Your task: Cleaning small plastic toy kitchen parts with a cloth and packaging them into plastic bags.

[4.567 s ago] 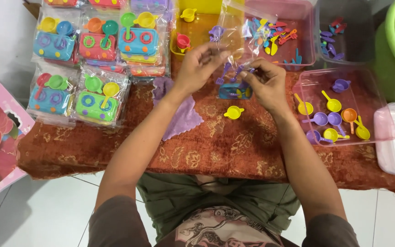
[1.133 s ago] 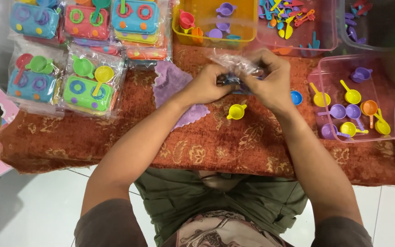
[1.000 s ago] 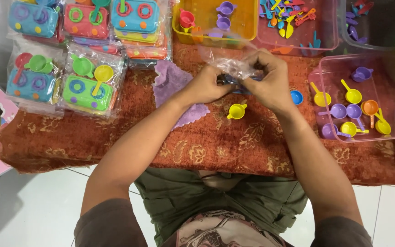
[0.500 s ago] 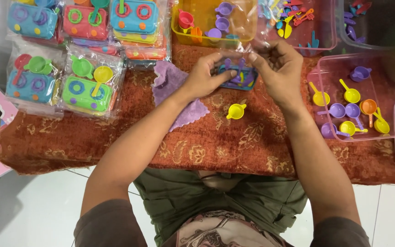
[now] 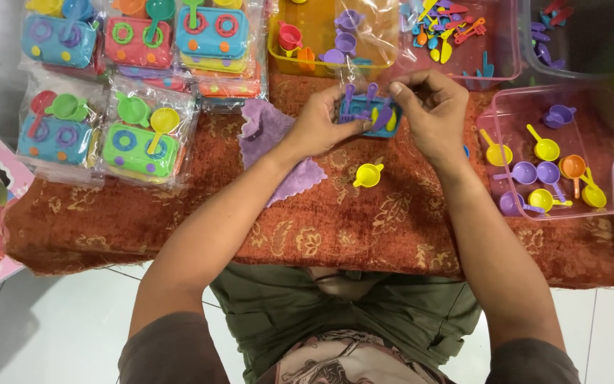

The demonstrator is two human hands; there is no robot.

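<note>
Resting on the patterned red cloth of the counter (image 5: 364, 235), a small blue toy stove (image 5: 365, 114) inside a clear plastic bag (image 5: 367, 43) is held between both hands. The left hand (image 5: 321, 124) is closed on the near-left edge of the stove, thumb along its side; the right hand (image 5: 431, 110) is pinched on the film at the far-right corner, fingers curled. Purple and yellow utensils are seen lying on top of the stove inside the bag.

The set is judged light and rigid, moulded from thin plastic, while the wrapper is soft, slippery and easily creased. A firm hold is best taken on the stove's hard edges through the film; the loose bag mouth alone would let the contents slide.

A yellow toy cup (image 5: 368, 175) is seen just below the stove, apart from it, and a purple cloth (image 5: 278, 153) lies beneath the left wrist. Finished bagged sets (image 5: 136, 139) are stacked at upper left. A clear tray of toy pans (image 5: 545, 160) is placed to the right, and a yellow tub (image 5: 314, 67) stands behind the hands.
</note>
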